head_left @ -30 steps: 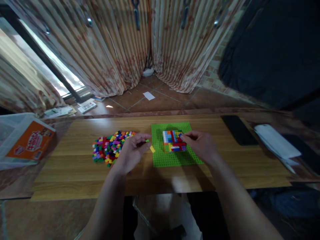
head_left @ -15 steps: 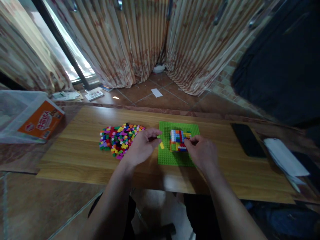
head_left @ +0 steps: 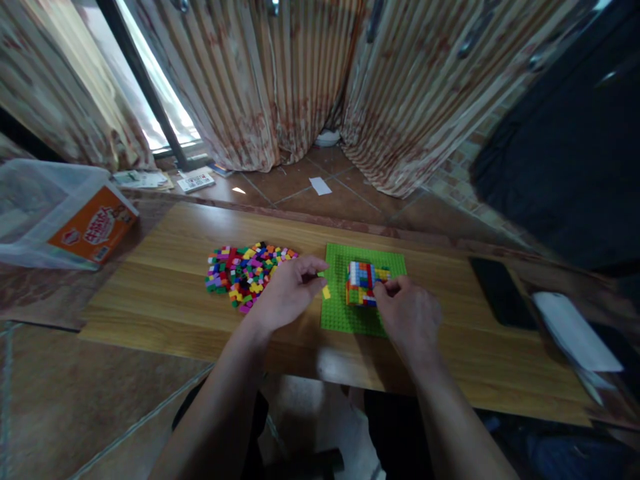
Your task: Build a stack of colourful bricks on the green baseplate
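So the biggest thing here is the striped curtains (head_left: 300, 80) hanging past the far side. Then there's the wooden counter (head_left: 165, 280), running right across in front of the person. Off its left end sits a clear plastic bin (head_left: 50, 180) with an orange label.

On the counter there's a green baseplate (head_left: 345, 317), roughly between the two hands and a bit farther out, plus a loose pile of coloured bricks (head_left: 250, 267) just beyond and left of the left hand.

Hands: the left hand (head_left: 290, 287) is at the baseplate's left edge, thumb and fingers curled toward each other. The right hand (head_left: 413, 313) has its thumb and fingertips bunched up against the right side of the brick build (head_left: 361, 283), can't tell if they're pinching a piece. That build is on the baseplate, between both hands, touching the right one and a little apart from the left.

Smallest is a yellow brick (head_left: 326, 292) right by the left fingertips; can't tell whether it's held or just lying there.
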The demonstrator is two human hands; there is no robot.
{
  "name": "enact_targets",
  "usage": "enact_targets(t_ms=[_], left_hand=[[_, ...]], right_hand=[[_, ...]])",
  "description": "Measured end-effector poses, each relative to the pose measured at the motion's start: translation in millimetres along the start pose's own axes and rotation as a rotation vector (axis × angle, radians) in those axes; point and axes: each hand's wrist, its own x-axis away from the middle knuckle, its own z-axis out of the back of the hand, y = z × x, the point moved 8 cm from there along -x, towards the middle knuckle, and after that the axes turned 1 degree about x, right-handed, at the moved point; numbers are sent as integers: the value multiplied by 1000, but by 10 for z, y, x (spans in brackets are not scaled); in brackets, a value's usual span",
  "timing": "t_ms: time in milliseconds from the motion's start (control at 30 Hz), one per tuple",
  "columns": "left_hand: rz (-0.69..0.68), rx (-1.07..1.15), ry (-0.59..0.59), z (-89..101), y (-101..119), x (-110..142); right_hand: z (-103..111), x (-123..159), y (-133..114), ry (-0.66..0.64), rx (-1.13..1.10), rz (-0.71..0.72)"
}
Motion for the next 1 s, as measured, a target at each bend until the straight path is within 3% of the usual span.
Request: enact_targets(t_ms=[500,1000], left_hand=[[-14,-89,-5,20,11,14],[-19,-156,-5,48,34,26]], right_hand=[[-50,1,68,34,-87,11],[-64,85,55,179,-105,70]])
